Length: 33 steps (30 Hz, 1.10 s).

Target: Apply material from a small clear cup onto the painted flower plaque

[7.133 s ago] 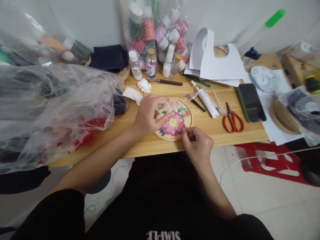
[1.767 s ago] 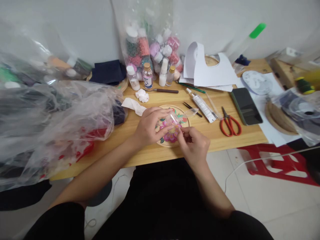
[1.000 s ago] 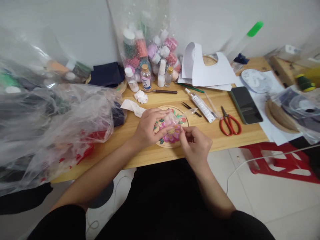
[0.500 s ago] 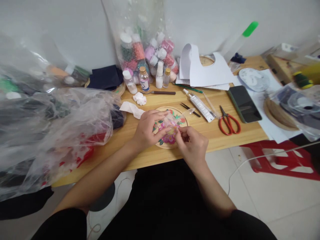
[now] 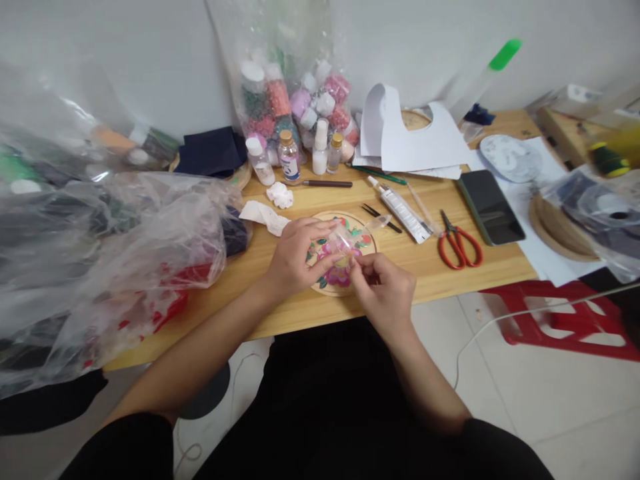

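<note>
A round wooden disc (image 5: 371,235) with a pink flower and green leaves lies near the front edge of the wooden table (image 5: 430,267). My left hand (image 5: 295,257) rests on the disc's left side, fingers curled round a small clear plastic bag (image 5: 344,240) held just above the flower. My right hand (image 5: 383,290) is in front of the disc, its fingertips pinched at the bag's lower edge; what they pinch is too small to make out.
Red scissors (image 5: 457,243), a glue tube (image 5: 400,208), tweezers (image 5: 381,218) and a black phone (image 5: 490,207) lie to the right. Small bottles (image 5: 289,157) and a bag of bead jars (image 5: 295,100) stand behind. Large plastic bags (image 5: 100,233) cover the left. White paper (image 5: 415,140) lies at the back.
My right hand has crept up from the disc's front edge to the small bag held by my left hand. My head has shifted slightly; the table items lie as before.
</note>
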Available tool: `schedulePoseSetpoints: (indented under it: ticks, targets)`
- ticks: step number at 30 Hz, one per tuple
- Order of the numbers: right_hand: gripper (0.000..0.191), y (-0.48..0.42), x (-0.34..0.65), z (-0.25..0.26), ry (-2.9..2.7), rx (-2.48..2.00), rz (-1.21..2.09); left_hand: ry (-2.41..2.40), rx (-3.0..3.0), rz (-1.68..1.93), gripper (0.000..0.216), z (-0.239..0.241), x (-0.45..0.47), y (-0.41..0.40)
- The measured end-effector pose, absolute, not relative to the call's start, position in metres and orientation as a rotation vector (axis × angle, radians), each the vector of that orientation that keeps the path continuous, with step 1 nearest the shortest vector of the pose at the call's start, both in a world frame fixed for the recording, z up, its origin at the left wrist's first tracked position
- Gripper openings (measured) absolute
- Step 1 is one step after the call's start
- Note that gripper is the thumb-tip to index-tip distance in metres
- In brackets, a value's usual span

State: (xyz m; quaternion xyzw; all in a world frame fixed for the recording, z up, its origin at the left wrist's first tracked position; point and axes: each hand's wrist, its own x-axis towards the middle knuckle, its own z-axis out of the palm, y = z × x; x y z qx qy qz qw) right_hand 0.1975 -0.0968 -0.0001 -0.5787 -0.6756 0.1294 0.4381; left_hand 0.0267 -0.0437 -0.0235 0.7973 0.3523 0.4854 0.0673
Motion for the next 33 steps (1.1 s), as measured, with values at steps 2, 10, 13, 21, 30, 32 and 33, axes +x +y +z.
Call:
schedulePoseSetpoints:
  ticks: [2, 10, 13, 21, 30, 32, 33]
  targets:
    - [0.014, -0.099, 0.198, 0.0, -1.651, -1.448, 0.347, 1.059, 2.409, 1.471, 0.035, -0.023, 0.027, -0.044]
    - [0.011, -0.106, 0.21, -0.003, -1.625, -1.495, 0.312, 1.113, 2.415, 1.462, 0.036, -0.021, 0.026, -0.043]
    - [0.016, -0.108, 0.214, -0.006, -1.678, -1.533, 0.293, 1.162, 2.394, 1.466, 0.035, -0.021, 0.027, -0.043]
    - [0.019, -0.108, 0.218, -0.012, -1.799, -1.618, 0.247, 1.169, 2.38, 1.445, 0.035, -0.02, 0.026, -0.043]
    - [0.019, -0.107, 0.218, -0.012, -1.841, -1.649, 0.258, 1.165, 2.37, 1.44, 0.036, -0.02, 0.026, -0.043]
    - [0.02, -0.108, 0.218, -0.012, -1.841, -1.661, 0.273, 1.157, 2.355, 1.441, 0.035, -0.02, 0.027, -0.043]
    - [0.02, -0.108, 0.219, -0.011, -1.839, -1.664, 0.278, 1.157, 2.351, 1.432, 0.034, -0.02, 0.027, -0.043]
